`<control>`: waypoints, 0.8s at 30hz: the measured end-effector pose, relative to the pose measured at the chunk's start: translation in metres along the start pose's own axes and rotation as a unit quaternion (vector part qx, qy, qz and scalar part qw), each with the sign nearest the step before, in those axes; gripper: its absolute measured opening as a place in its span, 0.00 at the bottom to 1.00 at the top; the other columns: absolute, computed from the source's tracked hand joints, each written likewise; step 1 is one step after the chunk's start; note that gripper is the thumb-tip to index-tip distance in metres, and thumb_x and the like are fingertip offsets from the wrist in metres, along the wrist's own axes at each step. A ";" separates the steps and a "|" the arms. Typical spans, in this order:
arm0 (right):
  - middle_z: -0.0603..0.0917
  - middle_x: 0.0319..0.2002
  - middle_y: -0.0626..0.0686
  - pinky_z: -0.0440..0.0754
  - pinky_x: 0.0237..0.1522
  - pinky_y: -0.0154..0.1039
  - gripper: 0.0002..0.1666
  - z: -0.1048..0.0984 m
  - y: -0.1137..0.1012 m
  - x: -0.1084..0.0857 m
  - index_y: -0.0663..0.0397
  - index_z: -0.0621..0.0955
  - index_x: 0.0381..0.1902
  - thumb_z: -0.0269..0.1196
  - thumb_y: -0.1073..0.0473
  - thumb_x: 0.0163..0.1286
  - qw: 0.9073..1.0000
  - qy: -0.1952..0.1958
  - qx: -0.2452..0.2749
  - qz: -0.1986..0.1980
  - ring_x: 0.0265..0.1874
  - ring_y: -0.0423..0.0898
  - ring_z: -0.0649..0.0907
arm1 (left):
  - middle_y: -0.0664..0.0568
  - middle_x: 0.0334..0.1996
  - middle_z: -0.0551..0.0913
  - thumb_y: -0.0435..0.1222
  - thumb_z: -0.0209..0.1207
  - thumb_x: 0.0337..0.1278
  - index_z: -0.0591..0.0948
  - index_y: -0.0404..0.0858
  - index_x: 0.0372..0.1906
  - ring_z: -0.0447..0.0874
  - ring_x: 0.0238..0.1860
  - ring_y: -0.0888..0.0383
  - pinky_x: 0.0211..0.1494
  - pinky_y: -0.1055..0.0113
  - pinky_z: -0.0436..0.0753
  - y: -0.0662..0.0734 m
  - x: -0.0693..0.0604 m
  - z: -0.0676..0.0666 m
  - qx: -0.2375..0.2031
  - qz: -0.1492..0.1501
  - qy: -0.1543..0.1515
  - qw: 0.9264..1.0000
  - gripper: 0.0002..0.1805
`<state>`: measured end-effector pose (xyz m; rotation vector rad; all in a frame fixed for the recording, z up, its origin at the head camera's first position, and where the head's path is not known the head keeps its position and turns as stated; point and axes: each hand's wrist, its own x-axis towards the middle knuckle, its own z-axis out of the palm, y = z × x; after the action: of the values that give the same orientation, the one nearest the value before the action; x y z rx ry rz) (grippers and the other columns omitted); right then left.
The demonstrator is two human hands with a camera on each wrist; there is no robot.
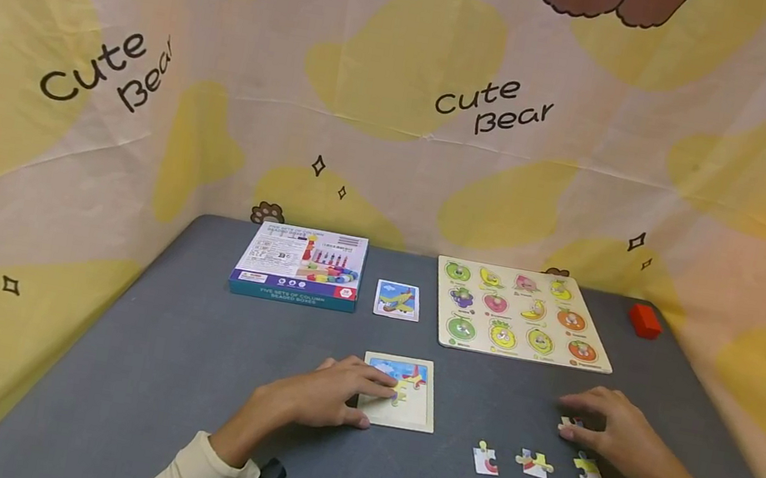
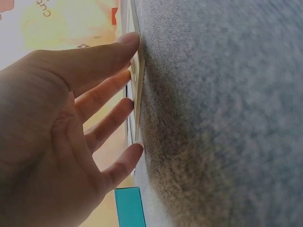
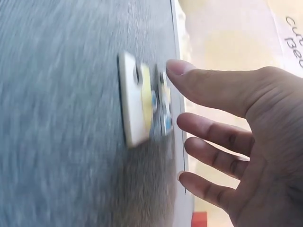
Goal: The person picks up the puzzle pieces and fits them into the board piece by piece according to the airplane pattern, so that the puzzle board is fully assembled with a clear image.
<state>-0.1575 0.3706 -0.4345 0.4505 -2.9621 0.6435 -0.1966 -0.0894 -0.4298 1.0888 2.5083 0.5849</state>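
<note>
A small square puzzle tray (image 1: 409, 419) lies on the table with several pieces fitted in its upper part. My left hand (image 1: 319, 392) rests on its left side, fingers extended over the picture and thumb at the near edge. The left wrist view shows these fingertips against the tray's edge (image 2: 138, 101). My right hand (image 1: 626, 440) is over a jigsaw piece (image 1: 570, 423), thumb and fingers apart; the hand partly hides it. In the right wrist view the fingers (image 3: 215, 130) are spread beside two pieces and hold nothing. A yellow-and-white jigsaw piece (image 1: 589, 470) lies just below this hand.
Two more jigsaw pieces, one red-and-white (image 1: 486, 459) and one yellow-and-red (image 1: 534, 463), lie between the hands. Behind are a boxed toy set (image 1: 298, 267), a picture card (image 1: 398, 301), a fruit board (image 1: 523, 358) and a red block (image 1: 645, 322). A printed cloth hangs behind the table.
</note>
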 end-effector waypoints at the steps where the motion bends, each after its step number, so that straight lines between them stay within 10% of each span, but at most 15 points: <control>1: 0.87 0.47 0.46 0.74 0.49 0.43 0.23 0.000 0.003 -0.002 0.48 0.91 0.51 0.80 0.48 0.61 1.000 0.002 -0.001 0.001 0.48 0.43 0.78 | 0.62 0.77 0.72 0.41 0.67 0.71 0.77 0.48 0.75 0.67 0.75 0.54 0.65 0.52 0.68 0.000 0.000 0.000 -0.001 0.000 0.000 1.000 0.30; 24: 0.83 0.37 0.36 0.74 0.44 0.39 0.11 -0.004 0.021 -0.013 0.40 0.91 0.39 0.81 0.53 0.58 0.999 0.022 -0.012 -0.025 0.41 0.34 0.76 | 0.62 0.77 0.72 0.41 0.67 0.72 0.77 0.48 0.75 0.67 0.74 0.54 0.66 0.51 0.68 -0.001 -0.001 -0.001 -0.011 -0.003 -0.001 1.000 0.30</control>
<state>-0.1509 0.3936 -0.4410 0.4996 -2.9051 0.6027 -0.1966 -0.0908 -0.4293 1.0721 2.4966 0.6069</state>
